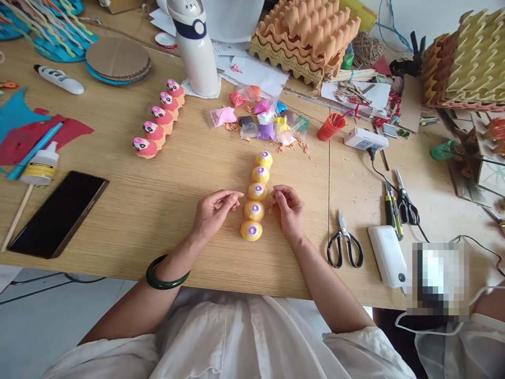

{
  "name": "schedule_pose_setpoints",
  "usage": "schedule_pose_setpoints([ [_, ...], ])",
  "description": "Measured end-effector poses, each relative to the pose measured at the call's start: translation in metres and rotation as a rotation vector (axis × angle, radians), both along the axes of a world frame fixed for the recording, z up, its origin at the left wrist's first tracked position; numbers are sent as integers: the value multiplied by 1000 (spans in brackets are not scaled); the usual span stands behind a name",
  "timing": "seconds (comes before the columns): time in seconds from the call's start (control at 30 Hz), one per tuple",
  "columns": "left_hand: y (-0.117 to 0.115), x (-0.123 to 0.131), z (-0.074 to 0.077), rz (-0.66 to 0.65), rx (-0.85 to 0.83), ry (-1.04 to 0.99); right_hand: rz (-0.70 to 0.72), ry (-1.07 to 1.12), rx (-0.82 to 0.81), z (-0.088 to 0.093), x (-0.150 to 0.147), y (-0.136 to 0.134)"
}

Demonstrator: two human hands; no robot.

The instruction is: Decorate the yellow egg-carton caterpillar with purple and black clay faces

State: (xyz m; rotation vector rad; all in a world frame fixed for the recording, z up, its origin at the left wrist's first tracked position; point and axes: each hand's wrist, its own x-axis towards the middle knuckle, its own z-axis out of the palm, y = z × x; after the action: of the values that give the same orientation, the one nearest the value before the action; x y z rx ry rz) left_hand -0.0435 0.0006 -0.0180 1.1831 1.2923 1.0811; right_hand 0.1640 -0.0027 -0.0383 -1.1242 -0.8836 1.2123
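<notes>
A strip of egg-carton cups (258,192), covered in yellow with white and purple rings on top, lies lengthwise on the table before me. Just left of it is my left hand (216,209), with thumb and forefinger pinched together. My right hand (290,213) is at the strip's other side, its fingers curled and thumb against them. Anything between the fingertips of either hand is too small to make out. A second strip of cups (159,118), pink with black-and-white faces, rests farther back on the left.
Bags of coloured clay (266,118) lie behind the strip beside an orange cup (331,128). Scissors (344,239), a white power bank (387,256) and a power strip (365,139) are rightward. A phone (59,213) lies left; a white bottle (195,50) stands behind. Another person's arm (489,304) shows at right.
</notes>
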Motion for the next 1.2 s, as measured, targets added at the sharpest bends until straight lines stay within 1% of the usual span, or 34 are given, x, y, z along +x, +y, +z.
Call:
schedule_pose_setpoints([
  [0.23,4,0,-2,-1,11,12,32,50,48,-5,-2,5],
  [0.47,12,-1,-12,-27,29,-26,9,-29,58,-3,-1,7],
  [0.67,17,-4,-19,-45,54,-41,27,-34,76,-1,1,8],
  [0.93,13,-4,-17,-85,51,-25,-29,1,75,-1,2,9],
  [1.1,8,-1,-18,-71,33,-38,15,-35,32,1,5,3],
  [1.2,6,-3,-13,-57,24,-47,31,-44,10,1,6,1],
])
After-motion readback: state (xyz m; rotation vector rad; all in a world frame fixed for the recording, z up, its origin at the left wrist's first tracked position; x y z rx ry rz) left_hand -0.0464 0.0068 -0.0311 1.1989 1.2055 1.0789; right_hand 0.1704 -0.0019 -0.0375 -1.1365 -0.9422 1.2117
